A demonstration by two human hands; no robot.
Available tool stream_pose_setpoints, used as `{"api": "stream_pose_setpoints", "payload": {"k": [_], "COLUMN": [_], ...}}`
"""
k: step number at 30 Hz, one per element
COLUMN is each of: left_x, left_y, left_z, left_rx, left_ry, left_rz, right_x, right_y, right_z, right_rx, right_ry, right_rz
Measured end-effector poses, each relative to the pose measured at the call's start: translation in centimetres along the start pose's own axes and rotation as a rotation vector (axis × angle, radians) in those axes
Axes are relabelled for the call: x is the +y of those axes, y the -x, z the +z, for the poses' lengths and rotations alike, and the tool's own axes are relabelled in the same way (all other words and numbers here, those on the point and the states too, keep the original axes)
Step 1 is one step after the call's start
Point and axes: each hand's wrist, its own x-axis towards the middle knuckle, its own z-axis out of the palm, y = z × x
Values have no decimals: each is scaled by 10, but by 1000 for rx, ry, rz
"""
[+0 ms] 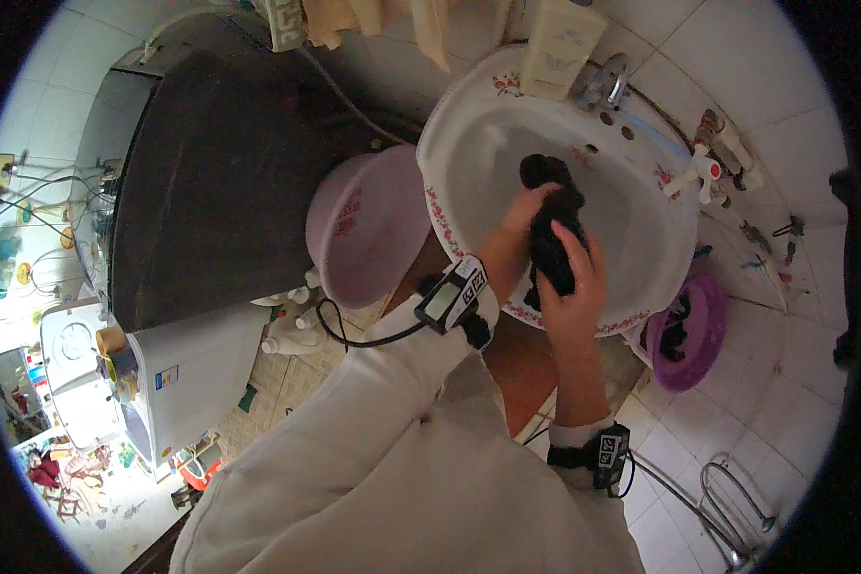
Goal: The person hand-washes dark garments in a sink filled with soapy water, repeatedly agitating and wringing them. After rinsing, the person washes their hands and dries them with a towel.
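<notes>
Over a white washbasin (466,158) with a floral rim, both my hands grip a bunched black cloth item (554,237). My left hand (520,219) holds it from the left, with its fingers partly hidden behind the fabric. On the lower right side, my right hand (574,287) has its fingers wrapped over the cloth. One end of the cloth reaches up into the bowl, and another part hangs near the front rim. The kind of garment cannot be made out.
A pale purple basin (373,222) stands left of the washbasin. A purple basin (714,337) with dark cloth inside is at the right. A large bottle (561,54) stands on the rim beside the metal faucet (606,82). A red-marked valve (707,172) juts from the tiled wall.
</notes>
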Motion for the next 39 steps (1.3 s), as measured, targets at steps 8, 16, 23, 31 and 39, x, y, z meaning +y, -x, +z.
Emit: {"api": "stream_pose_setpoints", "payload": {"k": [8,16,23,31,39], "left_x": [-12,3,-18,6,16], "left_y": [15,0,-13,-33,72], "left_z": [2,-50,-58,-41,-4], "left_rx": [417,382,367,-464,-162], "left_ry": [-434,-988,-394,316,-437], "left_rz": [69,196,5,-156,162], "right_x": [91,151,151,34,2], "right_y": [-34,6,-10,-11,-14], "right_z": [7,27,45,-23,19], "right_rx": [-9,-118,-177,-128,82], "right_ry": [91,349,103,-426,89], "right_rz": [132,298,506,108,44]}}
